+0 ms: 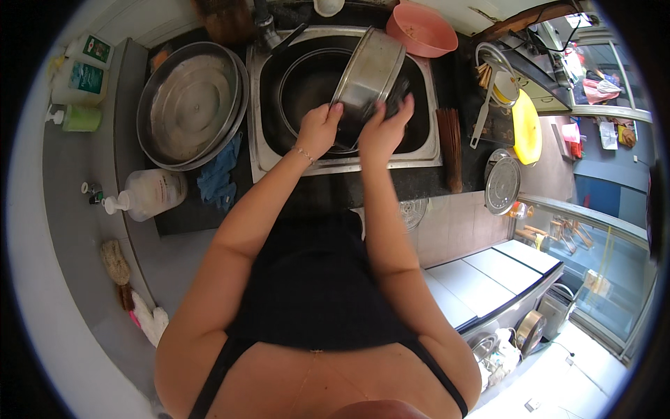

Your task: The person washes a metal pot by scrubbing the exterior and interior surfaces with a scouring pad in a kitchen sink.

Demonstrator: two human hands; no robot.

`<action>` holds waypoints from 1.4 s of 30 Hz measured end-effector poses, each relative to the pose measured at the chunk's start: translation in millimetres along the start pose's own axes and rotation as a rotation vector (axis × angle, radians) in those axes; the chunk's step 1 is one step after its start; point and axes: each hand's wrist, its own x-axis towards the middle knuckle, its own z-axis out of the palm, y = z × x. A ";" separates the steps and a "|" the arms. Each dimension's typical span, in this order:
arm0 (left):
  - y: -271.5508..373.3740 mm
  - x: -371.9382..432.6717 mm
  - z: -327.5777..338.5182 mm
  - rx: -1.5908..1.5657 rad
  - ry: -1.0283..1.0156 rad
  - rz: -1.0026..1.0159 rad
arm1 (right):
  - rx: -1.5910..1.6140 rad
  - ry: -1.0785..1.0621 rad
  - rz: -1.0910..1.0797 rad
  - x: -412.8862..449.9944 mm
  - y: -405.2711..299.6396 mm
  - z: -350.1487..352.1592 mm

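Tilted on its side over the sink (255,105) is a round metal pot (370,68). My left hand (319,128) grips the pot's rim at its lower left. At the pot's lower right, my right hand (384,131) holds a dark, blurred item (396,93) against the metal; it looks like a scouring pad, though motion blur hides its details. Below the pot, inside the dark basin, lies a large round vessel (303,86) with a thin bright rim. The faucet (269,34) stands at the sink's back left corner.
Stacked wide metal pans (193,105) and a blue cloth (219,173) are left of the sink, near a pump bottle (157,194). A pink basin (423,31) sits at the back right corner. A bamboo brush (450,149) lies along the right edge, with a metal strainer (502,180) beyond.
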 end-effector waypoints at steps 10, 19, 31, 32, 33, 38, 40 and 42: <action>-14.3 -10.3 2.6 0.005 -0.021 -0.029 | -0.011 -0.065 0.061 -6.6 10.8 -3.0; -46.9 -15.5 7.1 -0.038 0.013 -0.006 | -0.087 -0.123 -0.045 -25.2 26.3 2.9; -78.5 -9.5 -0.2 -0.084 0.032 -0.051 | -0.057 -0.127 -0.360 -28.6 18.5 15.4; -70.9 -9.0 -3.1 -0.075 0.010 -0.013 | -0.053 -0.112 -0.395 -29.9 24.7 12.6; -64.5 -10.3 -7.5 -0.063 -0.008 0.020 | -0.045 -0.106 -0.428 -30.1 31.3 8.0; -51.4 -8.8 -15.1 -0.028 -0.119 0.015 | -0.070 0.019 -0.415 33.5 24.6 -14.0; -62.6 -4.9 -15.1 -0.041 -0.114 0.064 | -0.031 0.000 -0.337 45.7 28.3 -14.3; -71.3 -1.8 -18.6 -0.071 -0.165 0.028 | 0.019 -0.006 -0.269 43.6 40.0 -11.6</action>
